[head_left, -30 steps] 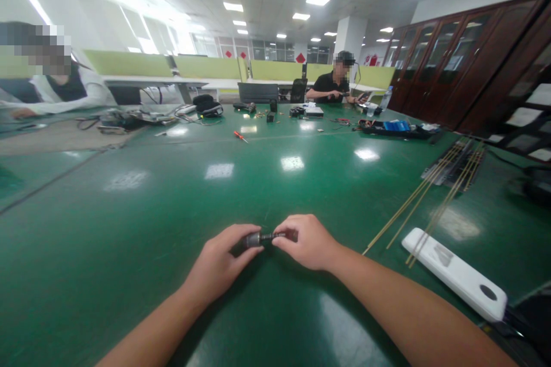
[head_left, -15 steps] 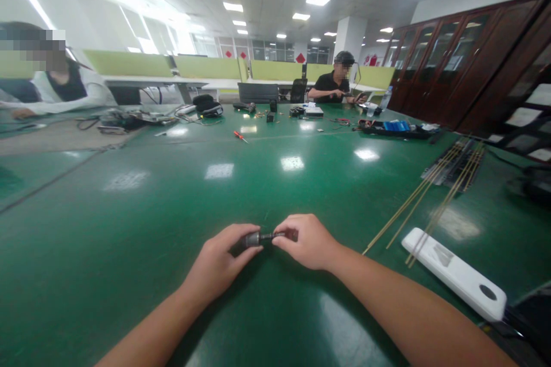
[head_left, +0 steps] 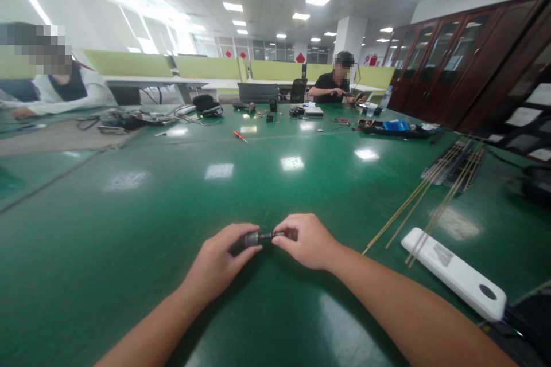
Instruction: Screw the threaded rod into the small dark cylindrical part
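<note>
Both my hands rest on the green table (head_left: 258,183) and meet over a small dark cylindrical part (head_left: 258,237) with a thin threaded shaft. My left hand (head_left: 219,261) pinches its thicker metal end between thumb and fingers. My right hand (head_left: 305,239) is closed round the shaft's other end, which its fingers hide.
Thin brass rods (head_left: 422,195) and a white flat device (head_left: 456,275) lie to my right. A red screwdriver (head_left: 240,136), cables and tools are scattered at the far side. One person (head_left: 333,83) sits at the far end, another (head_left: 51,86) at the left. Dark wooden cabinets (head_left: 473,57) line the right wall.
</note>
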A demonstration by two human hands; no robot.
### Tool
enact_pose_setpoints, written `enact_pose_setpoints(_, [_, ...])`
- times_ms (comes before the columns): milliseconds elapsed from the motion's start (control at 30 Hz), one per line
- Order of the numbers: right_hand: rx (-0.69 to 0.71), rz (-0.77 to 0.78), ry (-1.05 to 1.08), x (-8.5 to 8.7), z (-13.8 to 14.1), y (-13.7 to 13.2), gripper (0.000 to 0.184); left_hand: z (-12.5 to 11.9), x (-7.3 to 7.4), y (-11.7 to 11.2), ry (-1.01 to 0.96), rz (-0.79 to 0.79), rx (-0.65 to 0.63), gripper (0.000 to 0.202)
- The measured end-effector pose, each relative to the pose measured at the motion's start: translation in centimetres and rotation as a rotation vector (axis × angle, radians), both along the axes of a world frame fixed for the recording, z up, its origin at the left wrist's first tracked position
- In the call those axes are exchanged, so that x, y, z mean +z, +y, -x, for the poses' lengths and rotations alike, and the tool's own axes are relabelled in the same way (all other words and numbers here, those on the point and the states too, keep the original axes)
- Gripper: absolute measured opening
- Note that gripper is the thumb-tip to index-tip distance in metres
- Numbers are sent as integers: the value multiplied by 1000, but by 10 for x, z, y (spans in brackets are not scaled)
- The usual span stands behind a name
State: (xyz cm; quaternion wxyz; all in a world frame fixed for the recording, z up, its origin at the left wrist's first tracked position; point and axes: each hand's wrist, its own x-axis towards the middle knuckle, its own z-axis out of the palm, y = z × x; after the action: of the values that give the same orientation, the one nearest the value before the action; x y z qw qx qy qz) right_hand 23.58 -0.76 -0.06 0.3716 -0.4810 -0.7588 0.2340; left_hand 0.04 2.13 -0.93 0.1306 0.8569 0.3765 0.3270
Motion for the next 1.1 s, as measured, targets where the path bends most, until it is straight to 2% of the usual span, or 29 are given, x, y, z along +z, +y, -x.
enact_pose_setpoints(1100, [-14, 8, 37, 0, -2, 1, 12, 4, 0, 3, 3, -35, 11, 30])
